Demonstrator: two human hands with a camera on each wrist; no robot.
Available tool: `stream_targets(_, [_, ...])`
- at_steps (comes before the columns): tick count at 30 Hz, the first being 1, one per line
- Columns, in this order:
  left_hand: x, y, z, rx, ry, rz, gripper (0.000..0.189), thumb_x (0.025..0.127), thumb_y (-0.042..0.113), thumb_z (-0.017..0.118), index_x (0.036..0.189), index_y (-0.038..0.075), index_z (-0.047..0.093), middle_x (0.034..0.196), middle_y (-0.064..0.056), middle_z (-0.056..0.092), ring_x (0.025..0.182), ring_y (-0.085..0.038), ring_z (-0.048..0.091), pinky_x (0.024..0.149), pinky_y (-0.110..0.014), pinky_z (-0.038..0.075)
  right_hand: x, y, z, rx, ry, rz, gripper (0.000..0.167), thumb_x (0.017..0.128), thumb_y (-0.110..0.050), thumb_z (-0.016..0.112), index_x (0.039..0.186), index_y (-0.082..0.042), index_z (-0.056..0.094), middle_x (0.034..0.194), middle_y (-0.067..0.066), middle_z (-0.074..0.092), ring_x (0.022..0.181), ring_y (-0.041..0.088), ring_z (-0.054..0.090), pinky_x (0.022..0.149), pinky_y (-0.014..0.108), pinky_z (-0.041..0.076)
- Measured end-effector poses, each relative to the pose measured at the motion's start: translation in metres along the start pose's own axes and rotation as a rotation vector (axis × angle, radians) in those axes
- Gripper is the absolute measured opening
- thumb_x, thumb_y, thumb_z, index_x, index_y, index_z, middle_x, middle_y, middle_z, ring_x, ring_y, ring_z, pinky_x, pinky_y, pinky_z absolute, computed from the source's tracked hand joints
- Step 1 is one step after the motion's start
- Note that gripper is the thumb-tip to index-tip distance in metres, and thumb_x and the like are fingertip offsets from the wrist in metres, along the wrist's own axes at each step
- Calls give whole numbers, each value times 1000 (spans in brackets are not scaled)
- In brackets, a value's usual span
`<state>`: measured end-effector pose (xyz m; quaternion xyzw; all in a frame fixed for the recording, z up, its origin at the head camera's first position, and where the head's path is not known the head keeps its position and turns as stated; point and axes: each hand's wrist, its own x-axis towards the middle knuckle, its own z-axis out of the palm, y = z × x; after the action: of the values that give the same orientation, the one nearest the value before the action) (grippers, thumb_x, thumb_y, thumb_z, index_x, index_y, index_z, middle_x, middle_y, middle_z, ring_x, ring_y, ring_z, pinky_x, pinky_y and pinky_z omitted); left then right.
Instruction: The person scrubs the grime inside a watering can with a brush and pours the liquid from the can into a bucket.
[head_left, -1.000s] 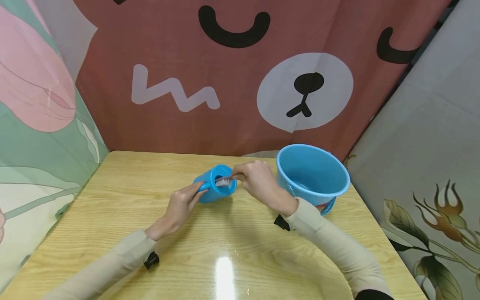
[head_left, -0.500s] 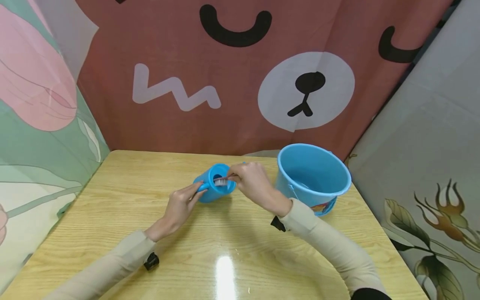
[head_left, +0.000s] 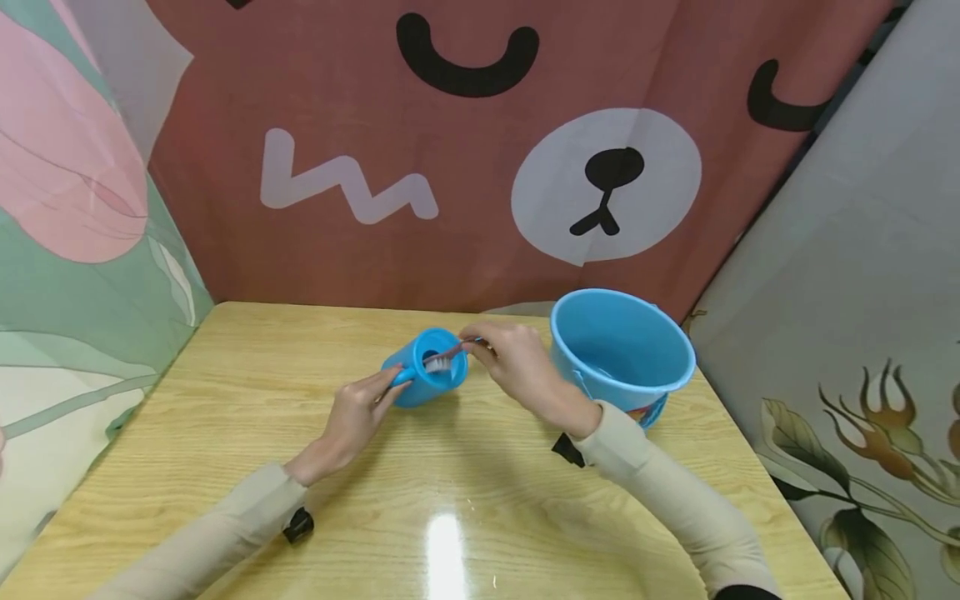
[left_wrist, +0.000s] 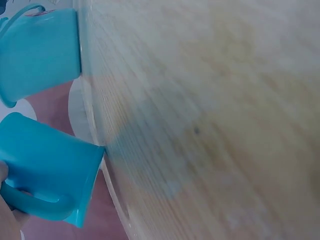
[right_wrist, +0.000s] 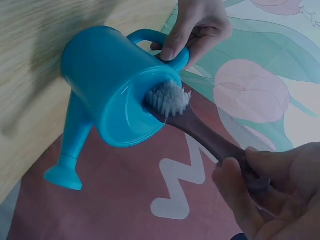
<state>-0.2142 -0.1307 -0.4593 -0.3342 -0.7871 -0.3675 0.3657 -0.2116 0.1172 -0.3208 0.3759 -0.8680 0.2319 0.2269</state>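
A small blue watering can (head_left: 418, 397) tilts over the table, its round opening turned toward the right hand. My left hand (head_left: 351, 423) grips the can's looped handle, thumb on top, as the right wrist view shows. In that view the spout (right_wrist: 75, 142) points away from the handle. My right hand (head_left: 519, 368) pinches the dark brown handle of a small brush (right_wrist: 205, 134). The brush's white bristles (right_wrist: 170, 99) sit at the can's mouth, just inside the rim. In the left wrist view the can (left_wrist: 47, 167) shows its side, with a bit of the left hand at the edge.
A light blue bucket (head_left: 678, 383) stands upright at the right, close beyond the right hand. The wooden table (head_left: 247, 375) ends at a brown bear-print curtain (head_left: 480, 267) behind. Printed cloths hang at both sides.
The brush has tilted, its handle end now higher and its bristles lower in the can's mouth. My right hand has shifted slightly; my left hand keeps its grip on the watering can.
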Motion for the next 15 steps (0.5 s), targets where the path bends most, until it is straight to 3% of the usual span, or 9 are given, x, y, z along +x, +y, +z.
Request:
stream_targets(6, [-1, -1, -2, -6, -20, -17, 35, 82, -9, 75, 116, -6, 69, 110, -23, 69, 100, -36, 68, 79, -38, 58, -1, 4, 2, 19, 67, -53, 10, 89, -6, 73, 98, -6, 76, 92, 4, 74, 83, 17, 70, 73, 30, 58])
stream_targets(15, [-1, 0, -2, 10, -15, -35, 34, 82, -8, 76, 116, -7, 69, 109, -23, 69, 98, -36, 69, 77, -39, 58, -3, 4, 8, -23, 147, -135, 7, 84, -5, 78, 90, -7, 77, 84, 3, 74, 77, 16, 70, 70, 32, 59])
